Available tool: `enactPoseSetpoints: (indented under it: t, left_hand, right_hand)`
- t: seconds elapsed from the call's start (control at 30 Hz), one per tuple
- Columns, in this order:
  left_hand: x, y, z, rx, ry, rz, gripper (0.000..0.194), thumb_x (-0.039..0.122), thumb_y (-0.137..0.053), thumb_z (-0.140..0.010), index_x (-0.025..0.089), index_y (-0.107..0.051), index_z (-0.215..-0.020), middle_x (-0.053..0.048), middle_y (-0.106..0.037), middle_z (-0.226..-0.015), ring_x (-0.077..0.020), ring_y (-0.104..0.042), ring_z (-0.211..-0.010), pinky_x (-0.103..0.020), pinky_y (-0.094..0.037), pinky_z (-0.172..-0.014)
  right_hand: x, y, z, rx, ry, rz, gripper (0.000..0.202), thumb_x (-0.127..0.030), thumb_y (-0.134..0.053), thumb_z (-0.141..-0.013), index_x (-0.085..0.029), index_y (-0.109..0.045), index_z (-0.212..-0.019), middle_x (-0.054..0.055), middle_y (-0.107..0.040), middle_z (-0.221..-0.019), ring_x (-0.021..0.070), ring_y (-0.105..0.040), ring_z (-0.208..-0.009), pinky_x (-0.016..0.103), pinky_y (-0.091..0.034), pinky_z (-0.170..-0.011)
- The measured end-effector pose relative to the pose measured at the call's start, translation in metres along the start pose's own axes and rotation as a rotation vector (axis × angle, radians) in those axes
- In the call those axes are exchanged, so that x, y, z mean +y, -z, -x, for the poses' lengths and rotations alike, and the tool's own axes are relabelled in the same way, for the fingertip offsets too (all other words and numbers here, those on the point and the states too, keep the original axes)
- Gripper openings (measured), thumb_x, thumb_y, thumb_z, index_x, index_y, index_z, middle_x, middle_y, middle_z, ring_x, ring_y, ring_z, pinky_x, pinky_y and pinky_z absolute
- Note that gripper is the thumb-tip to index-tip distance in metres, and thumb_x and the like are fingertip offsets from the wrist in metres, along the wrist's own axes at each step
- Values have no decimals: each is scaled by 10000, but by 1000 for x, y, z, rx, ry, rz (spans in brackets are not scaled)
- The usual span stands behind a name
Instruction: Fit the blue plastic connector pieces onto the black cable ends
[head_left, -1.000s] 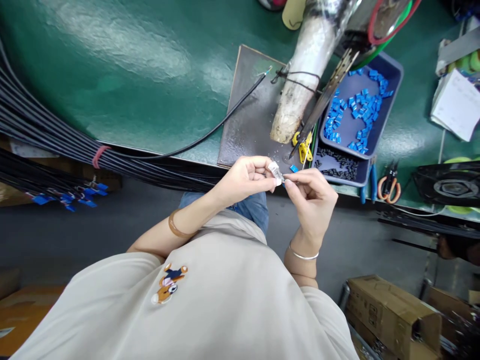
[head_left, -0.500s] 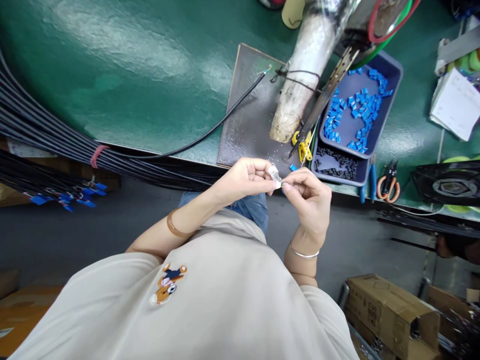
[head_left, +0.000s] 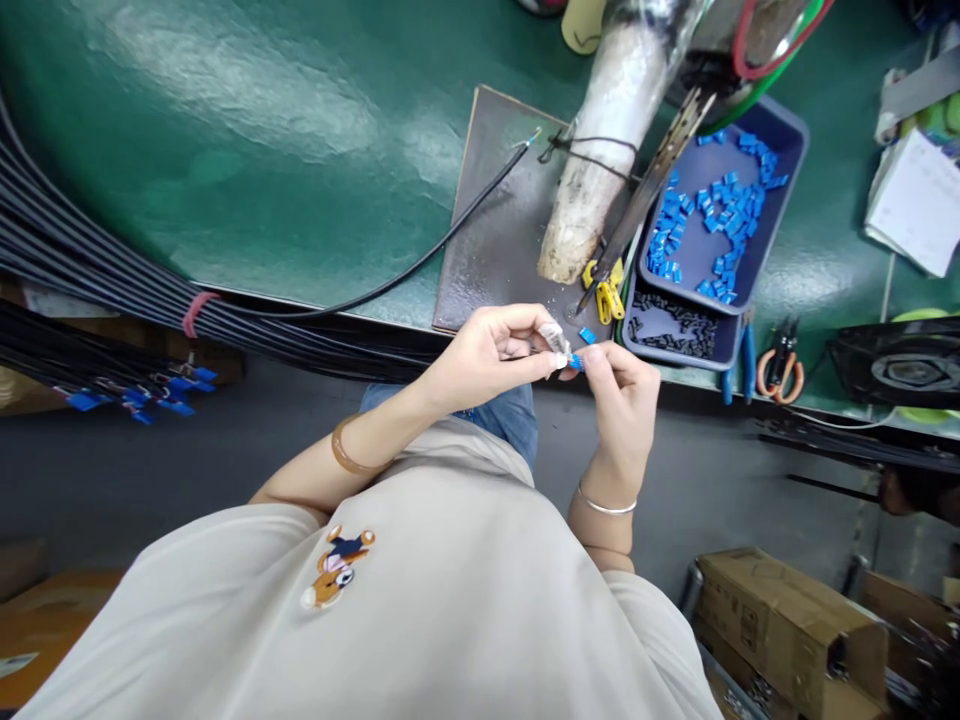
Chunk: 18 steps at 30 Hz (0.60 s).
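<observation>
My left hand (head_left: 510,350) is closed in a pinch, with white wrapping on a fingertip. Its thumb and finger meet my right hand (head_left: 619,385) at a small blue connector (head_left: 576,361). The right thumb and fingers pinch that connector; whatever the left fingertips grip is too small to make out. Just beyond the hands, another blue connector (head_left: 586,335) lies on the dark board (head_left: 487,260). A yellow tool (head_left: 609,295) rests close by. A black cable (head_left: 457,228) with a stripped end lies across the board.
A blue-grey bin (head_left: 780,215) of blue connectors overlaps a lower bin (head_left: 675,350) of small dark parts. Blue-handled pliers (head_left: 748,360) and orange-handled cutters (head_left: 780,375) lie right. A wrapped white tube (head_left: 592,170) stands over the board. Bundled black cables (head_left: 97,270) run left.
A blue connector now shows between my fingertips. My right fingers have shifted and straightened somewhat, and my left hand has moved slightly right, toward the connector.
</observation>
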<state>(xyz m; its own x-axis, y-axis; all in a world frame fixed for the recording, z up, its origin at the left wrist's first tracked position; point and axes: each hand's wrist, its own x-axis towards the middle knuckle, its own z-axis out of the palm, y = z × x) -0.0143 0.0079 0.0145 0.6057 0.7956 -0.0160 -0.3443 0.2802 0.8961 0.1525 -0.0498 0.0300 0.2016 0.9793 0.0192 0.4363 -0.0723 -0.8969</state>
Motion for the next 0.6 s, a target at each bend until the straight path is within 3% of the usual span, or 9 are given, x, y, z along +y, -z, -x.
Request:
enactPoseSetpoints:
  t: [0.07,0.23,0.37,0.6]
  left_hand:
    - [1,0,0,-23,-3,-17,176,250,-731,-799,140,-594,-806,-1,-625,-716,-42,-528,-585,-154,-395,-531]
    - [0,0,-1,-37,52,-56,177,223,-705,-802,148,-547,-776,34,-525,-673,-25,-425,-528,-168,-327,-487]
    - [-5,-4,-2,56,3,-158,175,173,-695,-771,151,-525,-738,44,-483,-660,-18,-354,-501,-180,-286,-464]
    - [-6,-10,2,165,-101,-324,123,164,-677,-749,150,-557,-726,8,-557,-702,-56,-489,-589,-176,-390,-523]
  right_hand:
    - [1,-4,0,-27,-1,-47,358,-445,-562,-920,-190,-600,-672,-34,-563,-595,77,-472,-531,230,-373,-525]
    - [-1,-7,-1,52,84,31,335,-402,-542,-942,-198,-517,-678,-53,-468,-598,67,-400,-546,239,-308,-538]
    - [-4,-4,-4,38,87,68,377,-413,-567,-930,-194,-474,-637,-63,-408,-564,59,-334,-520,255,-254,-524]
    - [-1,-5,-8,33,30,-41,399,-431,-582,-914,-196,-487,-606,-59,-453,-534,65,-379,-512,240,-294,-514]
